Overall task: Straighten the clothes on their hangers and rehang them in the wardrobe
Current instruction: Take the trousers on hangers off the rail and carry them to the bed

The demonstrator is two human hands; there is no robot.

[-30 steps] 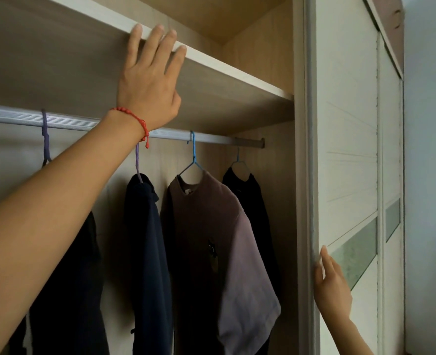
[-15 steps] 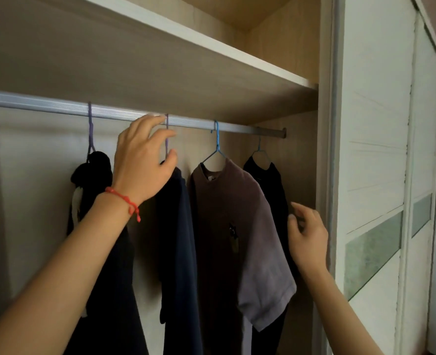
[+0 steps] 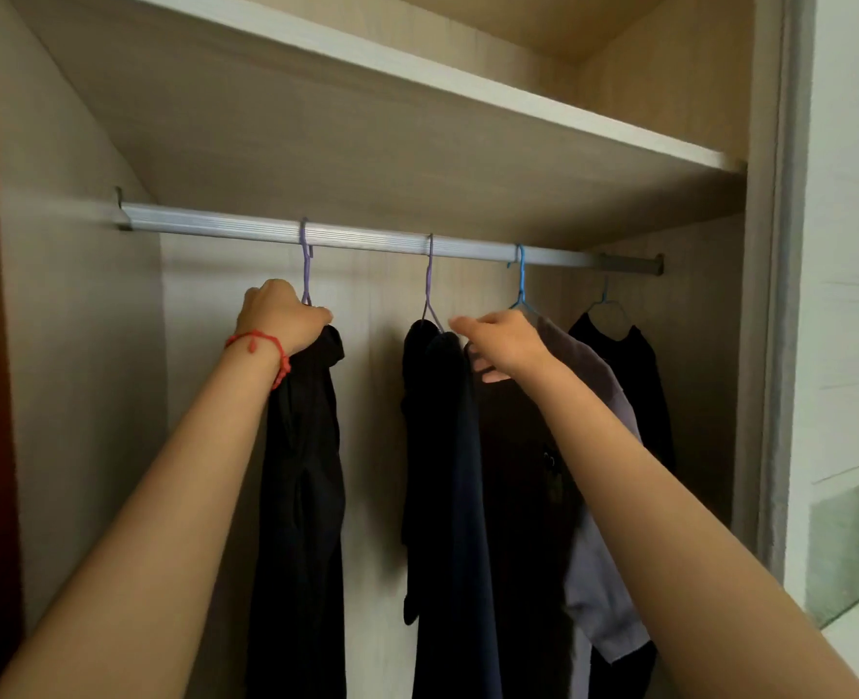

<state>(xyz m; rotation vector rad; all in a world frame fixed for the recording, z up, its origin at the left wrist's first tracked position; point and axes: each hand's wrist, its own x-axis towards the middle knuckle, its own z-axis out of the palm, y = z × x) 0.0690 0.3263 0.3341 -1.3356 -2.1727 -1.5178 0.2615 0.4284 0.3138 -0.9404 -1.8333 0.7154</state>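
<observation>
Several garments hang from a silver rail [image 3: 215, 228] inside the wardrobe. At the left a black garment [image 3: 306, 471] hangs bunched on a purple hanger [image 3: 306, 264]; my left hand [image 3: 281, 315], with a red bracelet, is closed over its top at the hanger neck. A dark navy garment [image 3: 447, 471] hangs on a second purple hanger [image 3: 430, 285]. My right hand [image 3: 503, 345] pinches the collar area between the navy garment and a brown-grey T-shirt [image 3: 604, 396] on a blue hanger [image 3: 520, 274]. A black garment [image 3: 639, 375] hangs at the far right.
A wooden shelf [image 3: 417, 78] runs just above the rail. The wardrobe's left wall [image 3: 79, 345] stands beside my left arm. A white sliding door with a green glass strip [image 3: 851, 537] borders the opening on the right.
My left hand dropped from the second hanger's hook to the leftmost black garment and closed on it. My right hand rose from beside the T-shirt to the collars. The view shifted left.
</observation>
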